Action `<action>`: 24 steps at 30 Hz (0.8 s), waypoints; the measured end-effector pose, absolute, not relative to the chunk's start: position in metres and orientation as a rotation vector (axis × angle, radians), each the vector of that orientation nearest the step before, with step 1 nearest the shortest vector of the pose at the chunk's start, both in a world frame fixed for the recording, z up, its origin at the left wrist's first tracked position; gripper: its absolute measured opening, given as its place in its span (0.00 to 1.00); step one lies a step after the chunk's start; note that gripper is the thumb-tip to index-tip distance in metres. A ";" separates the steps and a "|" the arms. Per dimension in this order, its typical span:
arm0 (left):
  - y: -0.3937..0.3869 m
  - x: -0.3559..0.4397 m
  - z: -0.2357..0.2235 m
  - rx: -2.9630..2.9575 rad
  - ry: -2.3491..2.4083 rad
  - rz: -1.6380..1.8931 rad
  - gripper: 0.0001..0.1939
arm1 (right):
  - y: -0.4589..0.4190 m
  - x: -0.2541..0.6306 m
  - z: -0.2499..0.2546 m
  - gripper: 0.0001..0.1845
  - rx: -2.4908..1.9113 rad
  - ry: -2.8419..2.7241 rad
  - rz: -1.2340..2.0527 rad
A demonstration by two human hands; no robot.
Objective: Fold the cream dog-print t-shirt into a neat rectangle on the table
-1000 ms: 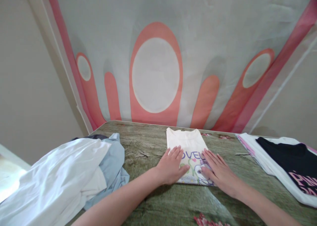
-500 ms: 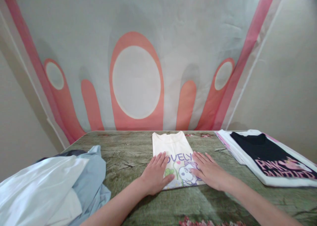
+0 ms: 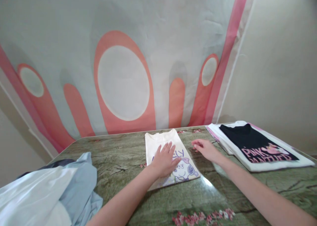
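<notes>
The folded cream T-shirt [image 3: 170, 155] lay flat near the middle of the green patterned table [image 3: 123, 156], its collar toward the far edge and its printed front — purple lettering above a cartoon dog — facing up. The left hand [image 3: 164, 160] rested palm-down on the print, fingers [image 3: 166, 148] spread and extended, pressing on the fabric without gripping it; part of the lettering was covered by this hand. The right hand [image 3: 204, 149] was off the shirt, just beside its right edge and low over the table surface, with the fingers loosely curled and holding nothing; whether the fingertips touched the tabletop could not be determined. Both forearms entered from the near edge of the view. To the right, at the table's far corner, lay a stack of folded garments [image 3: 255, 146]: a black T-shirt with pink lettering on top, white fabric beneath it, and a pink-striped edge visible on the stack's left side. The stack was apart from the cream shirt, with the right hand between the two. To the left, at the near corner, sat a loose heap of unfolded clothes [image 3: 49, 193] — white and pale blue fabric, with a dark piece behind. A hanging cloth with coral ovals and stripes [image 3: 123, 84] covered the wall behind the table.
</notes>
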State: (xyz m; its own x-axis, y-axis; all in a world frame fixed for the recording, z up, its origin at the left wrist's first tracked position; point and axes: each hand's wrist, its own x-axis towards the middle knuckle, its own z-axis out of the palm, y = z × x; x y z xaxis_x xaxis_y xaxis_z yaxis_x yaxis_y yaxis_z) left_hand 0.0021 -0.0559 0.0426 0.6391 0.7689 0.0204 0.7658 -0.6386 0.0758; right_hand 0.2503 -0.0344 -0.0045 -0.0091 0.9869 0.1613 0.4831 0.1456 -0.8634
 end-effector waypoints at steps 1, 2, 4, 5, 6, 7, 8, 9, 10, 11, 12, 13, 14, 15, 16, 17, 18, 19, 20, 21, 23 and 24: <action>-0.050 0.004 0.038 2.780 1.328 0.089 0.35 | -0.033 0.248 -0.004 0.11 -1.420 -1.549 0.863; -0.046 0.005 0.034 2.772 1.344 0.099 0.35 | -0.031 0.246 -0.004 0.10 -1.393 -1.494 0.931; -0.042 0.006 0.026 2.767 1.357 0.118 0.35 | -0.025 0.239 -0.001 0.08 -1.363 -1.410 1.031; -0.041 0.006 0.023 2.771 1.358 0.128 0.35 | -0.022 0.235 0.001 0.07 -1.362 -1.361 1.076; -0.041 0.005 0.021 2.776 1.359 0.140 0.35 | -0.017 0.231 0.003 0.06 -1.366 -1.308 1.122; -0.042 0.005 0.019 2.781 1.360 0.151 0.35 | -0.012 0.227 0.005 0.05 -1.371 -1.257 1.163; -0.042 0.005 0.017 2.784 1.363 0.160 0.35 | -0.007 0.223 0.007 0.05 -1.377 -1.212 1.198; -0.042 0.005 0.016 2.784 1.367 0.166 0.34 | -0.002 0.219 0.009 0.05 -1.383 -1.176 1.224; -0.043 0.005 0.016 2.783 1.371 0.172 0.34 | 0.003 0.215 0.010 0.05 -1.390 -1.152 1.244; -0.043 0.005 0.015 2.782 1.374 0.180 0.34 | 0.007 0.212 0.012 0.05 -1.399 -1.141 1.259; -0.043 0.005 0.015 2.782 1.374 0.190 0.33 | 0.011 0.209 0.012 0.06 -1.408 -1.138 1.272; -0.042 0.004 0.015 2.783 1.373 0.200 0.33 | 0.013 0.207 0.013 0.06 -1.418 -1.134 1.286; -0.042 0.004 0.015 2.782 1.374 0.212 0.33 | 0.015 0.206 0.013 0.06 -1.429 -1.131 1.302; -0.042 0.004 0.014 2.782 1.372 0.223 0.33 | 0.016 0.205 0.012 0.06 -1.440 -1.131 1.318; -0.042 0.004 0.014 2.781 1.371 0.233 0.32 | 0.016 0.205 0.012 0.05 -1.452 -1.133 1.337; -0.042 0.004 0.014 2.781 1.370 0.239 0.32 | 0.016 0.207 0.011 0.04 -1.464 -1.137 1.359; -0.042 0.004 0.014 2.779 1.370 0.242 0.32 | 0.015 0.209 0.011 0.02 -1.478 -1.143 1.386; -0.042 0.003 0.014 2.778 1.370 0.242 0.32 | 0.014 0.211 0.011 0.01 -1.490 -1.151 1.416; -0.042 0.003 0.013 2.778 1.369 0.241 0.32 | 0.014 0.214 0.011 0.03 -1.502 -1.159 1.449; -0.042 0.003 0.013 2.777 1.368 0.240 0.33 | 0.013 0.217 0.011 0.05 -1.513 -1.168 1.484; -0.042 0.003 0.014 2.771 1.365 0.243 0.33 | 0.012 0.223 0.011 0.08 -1.534 -1.187 1.554; -0.043 0.003 0.014 2.767 1.363 0.246 0.32 | 0.012 0.225 0.012 0.09 -1.543 -1.198 1.588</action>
State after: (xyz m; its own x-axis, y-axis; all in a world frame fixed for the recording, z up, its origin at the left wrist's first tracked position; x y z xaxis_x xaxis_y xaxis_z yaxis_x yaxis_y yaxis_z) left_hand 0.0034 -0.0427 0.0138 0.5994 0.7912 0.1213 0.7837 -0.6109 0.1123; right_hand 0.2250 0.0123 0.0116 -0.1308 0.8969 -0.4225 0.1597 -0.4016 -0.9018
